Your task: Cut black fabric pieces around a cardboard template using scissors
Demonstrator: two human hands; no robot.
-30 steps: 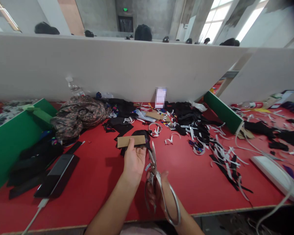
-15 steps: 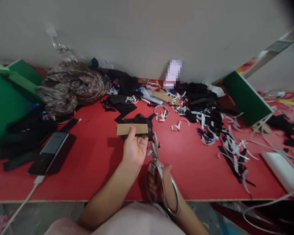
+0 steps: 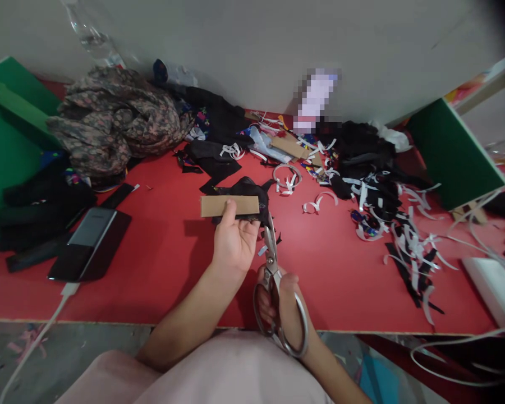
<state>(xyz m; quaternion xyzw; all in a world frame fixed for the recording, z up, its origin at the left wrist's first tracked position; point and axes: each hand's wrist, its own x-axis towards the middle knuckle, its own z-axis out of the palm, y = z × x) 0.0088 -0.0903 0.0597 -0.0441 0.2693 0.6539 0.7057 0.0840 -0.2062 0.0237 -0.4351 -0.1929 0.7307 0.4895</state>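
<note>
Desk [image 3: 151, 264] surface, red, is seen filling most of the view, backed along its far edge by a grey partition [image 3: 235, 45]. Green dividers are stood at the left edge [image 3: 8, 140] and toward the right edge [image 3: 450, 151]. A patterned cloth bundle [image 3: 118, 118] is heaped in the far left corner, with a clear bottle [image 3: 88, 33] behind it against the partition. Black and white scraps [image 3: 399, 235] are strewn across the right half. A dark tablet [image 3: 88, 235] is laid near the left front edge, and a white cable [image 3: 46, 325] is plugged into it. A card [image 3: 315, 98] is propped at the far edge; it is blurred, so its writing cannot be read.

Near the middle of the desk, a cardboard strip [image 3: 219, 205] is gripped by the left hand [image 3: 233, 244], the thumb pressed on top, with black fabric [image 3: 244, 188] held together with it behind the strip. Scissors [image 3: 273, 264] are held by the right hand [image 3: 284, 306] at the front edge, fingers closed through the handles. The blades are kept nearly together and pointed away, at the fabric's right end.
</note>
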